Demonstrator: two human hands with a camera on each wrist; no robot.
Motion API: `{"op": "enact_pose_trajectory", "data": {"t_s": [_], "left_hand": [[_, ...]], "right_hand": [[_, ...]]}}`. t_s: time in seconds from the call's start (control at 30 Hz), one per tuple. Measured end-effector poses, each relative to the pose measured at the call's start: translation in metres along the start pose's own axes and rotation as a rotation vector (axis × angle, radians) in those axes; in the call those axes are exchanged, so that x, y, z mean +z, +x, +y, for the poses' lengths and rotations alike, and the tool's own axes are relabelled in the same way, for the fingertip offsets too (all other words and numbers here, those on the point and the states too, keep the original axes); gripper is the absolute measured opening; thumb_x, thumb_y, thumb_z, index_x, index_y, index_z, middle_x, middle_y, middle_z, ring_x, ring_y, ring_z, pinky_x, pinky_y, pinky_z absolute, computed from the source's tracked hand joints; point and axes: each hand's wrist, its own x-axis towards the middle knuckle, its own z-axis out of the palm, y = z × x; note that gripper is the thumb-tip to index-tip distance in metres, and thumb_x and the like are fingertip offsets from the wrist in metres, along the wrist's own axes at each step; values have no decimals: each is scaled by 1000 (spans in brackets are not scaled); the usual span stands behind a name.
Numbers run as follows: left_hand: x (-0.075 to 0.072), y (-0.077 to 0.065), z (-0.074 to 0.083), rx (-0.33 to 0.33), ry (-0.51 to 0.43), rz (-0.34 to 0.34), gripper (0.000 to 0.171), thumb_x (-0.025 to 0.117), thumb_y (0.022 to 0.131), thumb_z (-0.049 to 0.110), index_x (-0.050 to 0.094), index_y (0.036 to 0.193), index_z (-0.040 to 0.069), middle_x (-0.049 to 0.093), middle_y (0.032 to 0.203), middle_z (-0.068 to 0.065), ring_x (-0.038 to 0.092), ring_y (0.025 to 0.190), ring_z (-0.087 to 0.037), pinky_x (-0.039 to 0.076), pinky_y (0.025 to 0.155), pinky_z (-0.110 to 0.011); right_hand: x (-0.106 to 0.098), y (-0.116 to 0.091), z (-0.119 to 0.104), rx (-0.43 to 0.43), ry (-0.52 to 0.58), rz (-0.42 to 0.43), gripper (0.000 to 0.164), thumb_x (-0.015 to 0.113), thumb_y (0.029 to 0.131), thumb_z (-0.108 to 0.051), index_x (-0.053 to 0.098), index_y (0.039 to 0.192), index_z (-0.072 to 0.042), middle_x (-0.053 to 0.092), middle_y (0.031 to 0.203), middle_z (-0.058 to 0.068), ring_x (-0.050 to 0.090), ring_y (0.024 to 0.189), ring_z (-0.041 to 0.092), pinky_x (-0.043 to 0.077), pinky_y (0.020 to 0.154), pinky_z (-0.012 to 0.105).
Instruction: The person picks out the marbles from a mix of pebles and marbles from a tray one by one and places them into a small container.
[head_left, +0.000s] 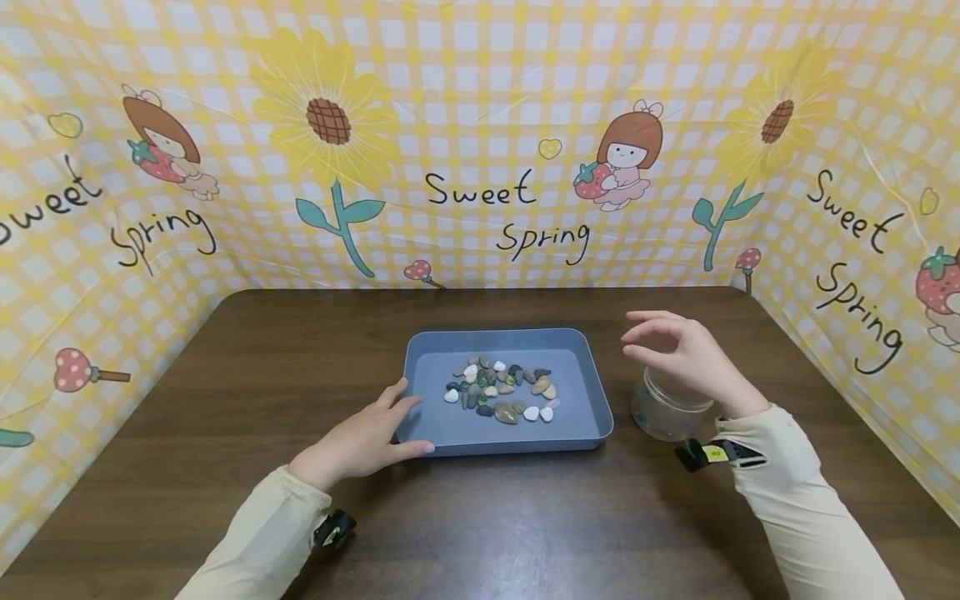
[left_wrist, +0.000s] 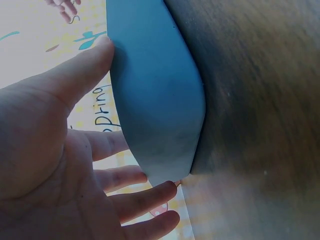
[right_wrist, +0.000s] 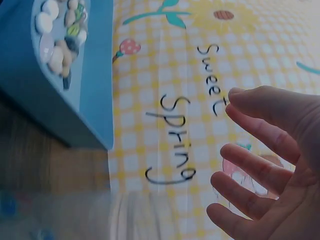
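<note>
A blue-grey tray holds a loose spread of pebbles in white, grey, tan and green. At its left front corner my left hand is spread, the thumb at the front rim and the fingers along the left side. In the left wrist view, the thumb tip meets the edge of the tray. To the right of the tray stands a clear jar with small bluish bits low inside. My right hand hovers over that jar, fingers loosely bent, with nothing visible between thumb and index finger.
The dark wooden table carries the tray and jar. A yellow checked cloth with printed flowers and lettering rises behind it and on both sides. Each sleeve has a black wrist strap.
</note>
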Motion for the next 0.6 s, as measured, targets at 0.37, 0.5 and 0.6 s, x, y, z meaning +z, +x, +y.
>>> {"op": "enact_pose_trajectory", "data": {"t_s": [0.37, 0.5, 0.6], "left_hand": [[0, 1, 0, 1, -3, 3, 77, 58, 86, 53, 39, 140, 2, 21, 151, -26, 40, 130, -44, 42, 98, -54], [0, 1, 0, -3, -1, 4, 77, 58, 86, 53, 39, 140, 2, 21, 152, -26, 40, 130, -43, 42, 98, -54], [0, 1, 0, -5, 1, 4, 77, 58, 86, 54, 39, 140, 2, 21, 152, -26, 40, 130, -43, 41, 98, -54]], "right_hand": [[19, 20, -19, 19, 84, -97, 17, 69, 85, -22, 70, 98, -12, 53, 134, 12, 43, 129, 33, 34, 103, 56], [27, 28, -25, 2, 100, -116, 17, 69, 85, -21, 69, 98, -11, 53, 135, 12, 43, 129, 32, 35, 102, 56], [32, 34, -28, -22, 104, -120, 16, 70, 84, -18, 69, 98, -10, 54, 134, 13, 44, 128, 32, 37, 102, 54]]}}
